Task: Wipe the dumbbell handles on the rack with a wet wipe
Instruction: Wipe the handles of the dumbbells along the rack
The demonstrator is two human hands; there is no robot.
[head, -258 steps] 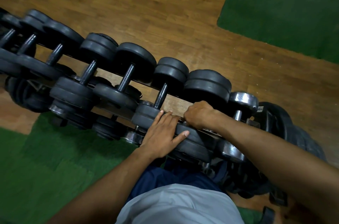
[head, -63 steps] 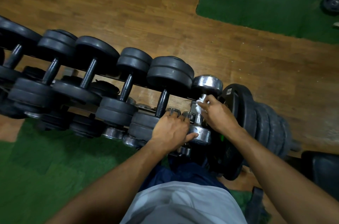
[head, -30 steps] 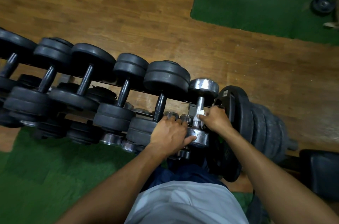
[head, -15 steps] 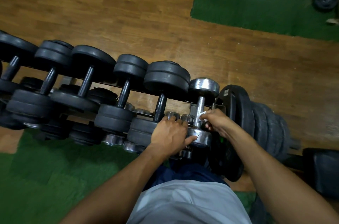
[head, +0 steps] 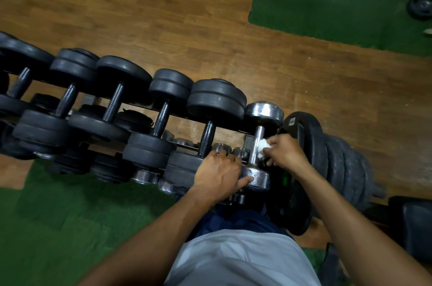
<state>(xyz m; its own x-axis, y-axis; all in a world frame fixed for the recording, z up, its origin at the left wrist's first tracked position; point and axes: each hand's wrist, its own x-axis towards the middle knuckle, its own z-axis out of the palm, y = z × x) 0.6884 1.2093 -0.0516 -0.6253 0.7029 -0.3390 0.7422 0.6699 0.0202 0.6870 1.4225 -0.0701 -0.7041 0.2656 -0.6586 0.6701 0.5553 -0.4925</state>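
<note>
A row of black dumbbells (head: 161,122) lies across the rack (head: 233,130), with a chrome dumbbell (head: 263,113) at its right end. My right hand (head: 284,153) pinches a crumpled white wet wipe (head: 263,145) against the right side of the chrome dumbbell's handle (head: 256,145). My left hand (head: 218,173) rests on the near heads of the last black dumbbell and the chrome one, thumb lying on the chrome head. A lower tier of small chrome dumbbells is mostly hidden under my hands.
Black weight plates (head: 332,159) stand stacked right of the rack, close to my right wrist. Green turf mats lie at the near left (head: 70,227) and far right (head: 339,0), with wooden floor between. Two loose plates (head: 419,7) sit on the far mat.
My right hand has slid along the chrome handle away from me, and the white wipe now shows beside the handle. My left hand has stayed on the near dumbbell heads.
</note>
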